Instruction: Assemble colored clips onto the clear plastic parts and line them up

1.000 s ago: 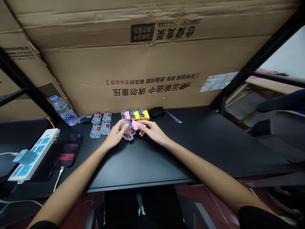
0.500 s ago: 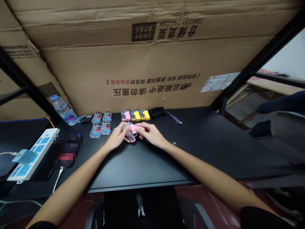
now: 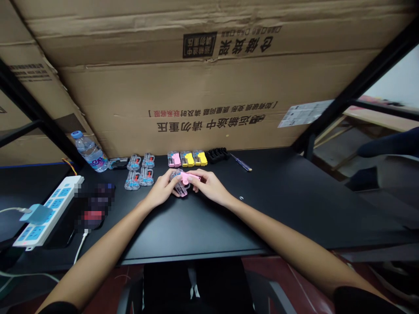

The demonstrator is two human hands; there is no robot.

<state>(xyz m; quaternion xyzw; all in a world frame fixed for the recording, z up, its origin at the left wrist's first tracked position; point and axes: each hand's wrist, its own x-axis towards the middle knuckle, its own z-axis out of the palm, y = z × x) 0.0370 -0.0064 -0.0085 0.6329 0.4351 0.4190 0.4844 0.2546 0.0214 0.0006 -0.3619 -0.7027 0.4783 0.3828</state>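
Note:
In the middle of the table, my left hand [image 3: 162, 190] grips a small clear plastic casing [image 3: 181, 190] that looks like a toy pistol's body. A pink plastic part [image 3: 186, 178] lies against its upper side. My right hand [image 3: 212, 188] pinches the pink part from the right, fingers closed on it. Both thumbs rest close together on top. Whether the two pieces are joined cannot be made out. Behind my hands stand a similar clear piece with a pink part [image 3: 176, 160] and two with yellow parts [image 3: 187, 160].
Several clear casings with red bits [image 3: 132, 179] lie left of my hands. Black moulded pieces [image 3: 218, 155] and a screwdriver [image 3: 241, 162] lie at the back right. A water bottle [image 3: 90, 150], a power strip [image 3: 49, 213] and a phone [image 3: 96, 205] occupy the left. Cardboard [image 3: 203, 87] walls the back.
The pink part sits slightly flatter against the clear casing, and my left thumb has shifted right toward it. The whole view has moved a little; the other things stay put.

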